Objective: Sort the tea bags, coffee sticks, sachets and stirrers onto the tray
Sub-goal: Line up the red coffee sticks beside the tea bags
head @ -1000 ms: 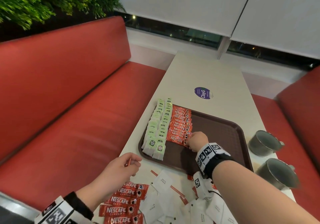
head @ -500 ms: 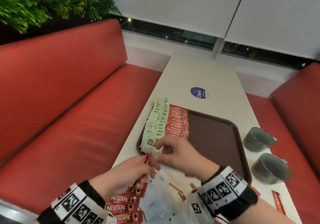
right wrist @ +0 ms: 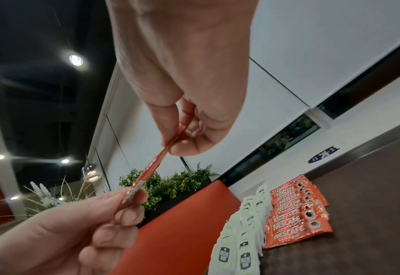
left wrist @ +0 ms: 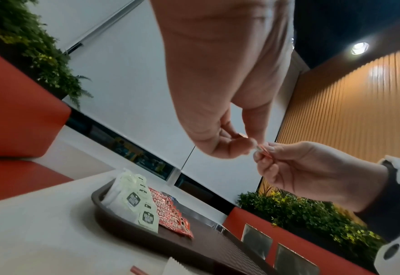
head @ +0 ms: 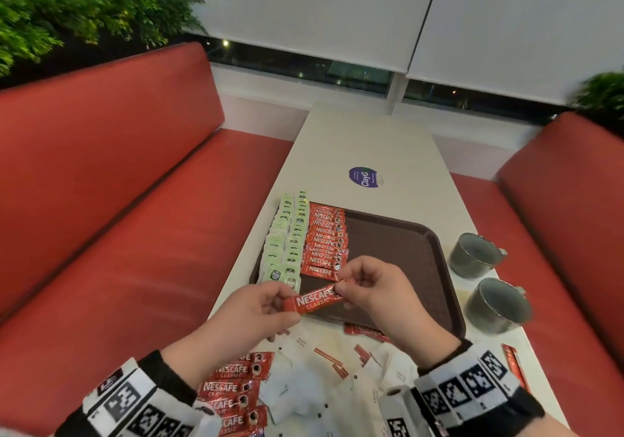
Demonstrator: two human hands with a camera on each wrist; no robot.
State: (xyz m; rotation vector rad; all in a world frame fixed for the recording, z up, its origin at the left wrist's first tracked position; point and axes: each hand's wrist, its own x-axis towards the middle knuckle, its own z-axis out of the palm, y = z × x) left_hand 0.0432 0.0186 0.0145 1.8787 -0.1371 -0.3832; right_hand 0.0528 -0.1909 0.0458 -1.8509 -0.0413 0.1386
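A red Nescafe coffee stick [head: 315,298] hangs above the near left corner of the brown tray [head: 398,244]. My left hand [head: 270,305] pinches its left end and my right hand [head: 351,283] pinches its right end. Seen edge-on in the right wrist view, the coffee stick [right wrist: 154,165] spans both hands. On the tray's left side lie two rows of pale green tea bags [head: 285,244] and a row of red coffee sticks [head: 326,240]. Loose coffee sticks [head: 233,392], white sachets [head: 304,389] and thin red stirrers [head: 332,362] lie on the table near me.
Two grey metal mugs [head: 476,256] [head: 496,305] stand right of the tray. A red stirrer [head: 513,365] lies by the right table edge. A purple round sticker [head: 364,175] sits beyond the tray. Red benches [head: 118,234] flank the white table [head: 371,139].
My right hand left the row on the tray and came back to meet the left. The left hand raised a coffee stick, and now both hands hold its ends, label facing up.
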